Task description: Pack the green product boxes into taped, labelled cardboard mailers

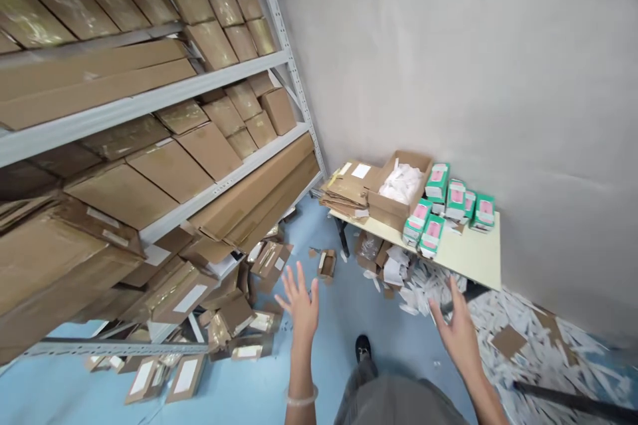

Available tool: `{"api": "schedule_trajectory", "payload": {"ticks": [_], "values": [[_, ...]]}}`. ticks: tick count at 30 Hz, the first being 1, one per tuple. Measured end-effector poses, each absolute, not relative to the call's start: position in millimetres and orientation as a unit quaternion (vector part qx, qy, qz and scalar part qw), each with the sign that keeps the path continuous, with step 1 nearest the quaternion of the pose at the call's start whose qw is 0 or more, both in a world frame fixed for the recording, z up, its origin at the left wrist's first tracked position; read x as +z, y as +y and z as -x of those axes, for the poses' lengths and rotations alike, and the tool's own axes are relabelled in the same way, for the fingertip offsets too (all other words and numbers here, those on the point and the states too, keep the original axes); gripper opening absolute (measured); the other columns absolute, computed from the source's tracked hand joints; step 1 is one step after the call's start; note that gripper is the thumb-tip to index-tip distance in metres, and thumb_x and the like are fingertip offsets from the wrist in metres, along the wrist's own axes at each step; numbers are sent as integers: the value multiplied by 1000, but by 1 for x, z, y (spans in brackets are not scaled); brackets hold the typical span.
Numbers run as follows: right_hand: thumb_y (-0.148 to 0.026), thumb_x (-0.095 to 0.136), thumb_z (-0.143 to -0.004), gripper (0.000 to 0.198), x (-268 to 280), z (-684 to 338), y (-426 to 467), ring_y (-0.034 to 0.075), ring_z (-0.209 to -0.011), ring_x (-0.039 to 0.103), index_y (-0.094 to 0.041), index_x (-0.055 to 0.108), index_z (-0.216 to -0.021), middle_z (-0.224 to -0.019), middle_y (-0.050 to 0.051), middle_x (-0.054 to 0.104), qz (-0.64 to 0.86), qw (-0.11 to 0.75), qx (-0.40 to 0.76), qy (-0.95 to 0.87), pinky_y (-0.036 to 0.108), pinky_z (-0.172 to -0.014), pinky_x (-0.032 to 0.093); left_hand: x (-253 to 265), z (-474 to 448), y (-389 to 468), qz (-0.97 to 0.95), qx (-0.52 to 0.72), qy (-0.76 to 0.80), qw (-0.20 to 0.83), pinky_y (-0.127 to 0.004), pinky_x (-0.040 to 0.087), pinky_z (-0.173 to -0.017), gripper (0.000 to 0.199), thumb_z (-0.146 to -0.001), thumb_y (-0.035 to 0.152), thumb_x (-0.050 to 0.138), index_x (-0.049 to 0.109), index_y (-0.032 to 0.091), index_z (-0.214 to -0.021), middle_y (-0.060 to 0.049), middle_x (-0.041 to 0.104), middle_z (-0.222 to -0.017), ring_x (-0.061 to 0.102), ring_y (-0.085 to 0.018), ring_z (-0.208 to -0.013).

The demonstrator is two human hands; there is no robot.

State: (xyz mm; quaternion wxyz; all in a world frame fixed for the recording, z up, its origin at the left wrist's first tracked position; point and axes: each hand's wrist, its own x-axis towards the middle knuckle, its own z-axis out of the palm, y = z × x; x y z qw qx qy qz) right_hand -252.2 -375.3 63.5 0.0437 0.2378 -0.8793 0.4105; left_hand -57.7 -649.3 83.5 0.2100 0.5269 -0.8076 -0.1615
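My left hand (302, 309) is raised over the blue floor with its fingers spread and nothing in it. To the right, my right hand (456, 329) is held out in front of the table (481, 259), thumb and fingers apart, also holding nothing. Neither hand touches anything. On the table stand several green-and-white boxes with pink fronts (432, 234), an open cardboard box (389, 209) filled with white crumpled material, and a stack of flattened cardboard (351, 182) at the left end.
Metal shelving (199, 83) packed with taped cardboard boxes rises on the left. Loose cartons (234, 312) lie on the floor below it. White paper scraps (548, 352) cover the floor at right. A small open carton (327, 264) sits ahead of my left hand.
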Motion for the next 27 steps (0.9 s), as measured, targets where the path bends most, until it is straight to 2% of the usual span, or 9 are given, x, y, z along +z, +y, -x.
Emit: {"api": "schedule_trajectory", "payload": {"ticks": [3,6,10,13,17,24,27], "values": [[-49,44,-93,71,64,242,-433,34,-130,50,-27,21,-156,-145,11,50,-288,16,408,-867,52,-102,46,84,31,-699,-548,-160,-790,221,-68,0,-114,62,-98,55,21,23,28,-154,-10,17,-163,9,-32,-151],[-48,43,-93,67,71,245,-475,35,-127,52,-26,27,-154,-141,13,53,-298,32,420,-857,53,-100,46,82,21,-732,-537,-166,-795,229,-66,0,-115,61,-99,54,21,21,30,-155,-8,14,-164,7,-30,-151],[-48,43,-94,63,79,252,-528,33,-120,57,-26,33,-151,-137,13,57,-276,24,449,-850,50,-96,48,73,30,-752,-518,-202,-803,214,-64,-1,-117,59,-99,53,22,20,32,-155,-6,14,-164,4,-28,-152],[-47,43,-94,59,79,258,-570,31,-121,56,-25,36,-149,-135,11,58,-293,8,453,-842,49,-99,46,70,48,-762,-502,-239,-806,202,-62,-6,-117,59,-100,50,22,15,33,-156,-4,10,-165,1,-26,-152],[-47,43,-95,59,79,287,-623,30,-124,54,-23,36,-148,-134,12,58,-337,26,448,-828,47,-104,42,82,87,-796,-455,-260,-827,204,-56,-7,-119,59,-100,47,24,12,33,-156,-1,5,-165,-4,-23,-152],[-50,41,-95,65,114,426,-726,31,-127,49,-18,32,-150,-138,16,53,-372,107,406,-828,46,-106,39,131,196,-915,-347,-211,-885,227,-56,-6,-120,59,-100,46,26,16,31,-156,-1,9,-165,0,-24,-152],[-49,40,-95,63,109,475,-772,30,-127,49,-18,32,-150,-139,15,52,-370,122,410,-825,46,-105,40,130,248,-959,-329,-208,-894,223,-56,-5,-120,61,-99,48,29,14,31,-156,-2,13,-164,0,-25,-152]]}}
